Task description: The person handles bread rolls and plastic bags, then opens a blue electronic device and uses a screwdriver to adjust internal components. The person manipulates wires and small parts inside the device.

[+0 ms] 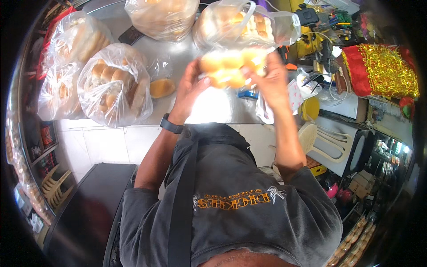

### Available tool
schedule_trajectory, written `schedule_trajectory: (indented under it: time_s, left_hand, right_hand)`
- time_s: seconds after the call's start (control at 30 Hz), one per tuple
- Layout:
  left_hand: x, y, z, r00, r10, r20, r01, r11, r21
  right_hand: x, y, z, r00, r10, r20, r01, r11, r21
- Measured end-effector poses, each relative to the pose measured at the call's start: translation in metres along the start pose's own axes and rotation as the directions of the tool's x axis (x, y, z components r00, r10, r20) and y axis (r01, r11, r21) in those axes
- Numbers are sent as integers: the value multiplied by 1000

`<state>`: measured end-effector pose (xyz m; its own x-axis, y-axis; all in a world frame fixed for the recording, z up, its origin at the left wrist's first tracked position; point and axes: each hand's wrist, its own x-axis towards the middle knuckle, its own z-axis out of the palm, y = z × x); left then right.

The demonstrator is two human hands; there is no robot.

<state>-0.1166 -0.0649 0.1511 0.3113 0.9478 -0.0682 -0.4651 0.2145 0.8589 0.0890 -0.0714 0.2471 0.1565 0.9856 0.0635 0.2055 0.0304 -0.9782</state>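
Holding a joined block of rolls [229,66] out over the table [175,55], and it's a two-handed job! The block is up in front of the chest, its golden tops glaring and blurred, too washed out to tell whether plastic covers it. On the near-left end, the left hand [192,84] grips with the thumb in front and the fingers curled behind. At the other end, the right hand [268,81], smeared by blur, clasps the side with its thumb laid across the front.

The step looks like handling this block between both palms; the next move seems to call for an even, gentle squeeze, level at both ends, since soft bread could tear along its joins.

Just beyond sits a clear bag [213,26] with more rolls inside; whether the block touches it, I can't tell. Left of that, another full bag [162,20], and nearer the left edge, a bulging bag [116,86] beside two more. A single bun [163,88] lies between that one and the left hand. Below the right hand peeks a blue can [248,94], and out to the right, a red-and-gold cloth [382,69] glitters above a pale chair [331,144].
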Motion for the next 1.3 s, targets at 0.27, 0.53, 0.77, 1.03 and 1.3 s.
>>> schedule_trajectory:
  time_s: [0.27, 0.53, 0.77, 1.03, 1.3]
  left_hand:
    - [140, 33, 81, 823, 537, 186, -378, 273, 884]
    - [154, 3, 68, 788, 537, 301, -529, 342, 776]
    - [165, -14, 32, 682, 628, 375, -562, 121, 818]
    - [122, 19, 14, 939, 326, -106, -297, 928, 225]
    - [117, 31, 10, 929, 369, 1, -351, 885, 306]
  right_hand:
    - [116, -69, -85, 957, -185, 223, 285, 463, -840]
    - [227, 22, -69, 784, 331, 525, 456, 268, -849]
    - [192, 85, -75, 887, -2, 461, 432, 351, -831]
    - [160, 30, -38, 872, 31, 489, 424, 451, -785]
    - [141, 82, 24, 850, -306, 428, 525, 441, -728]
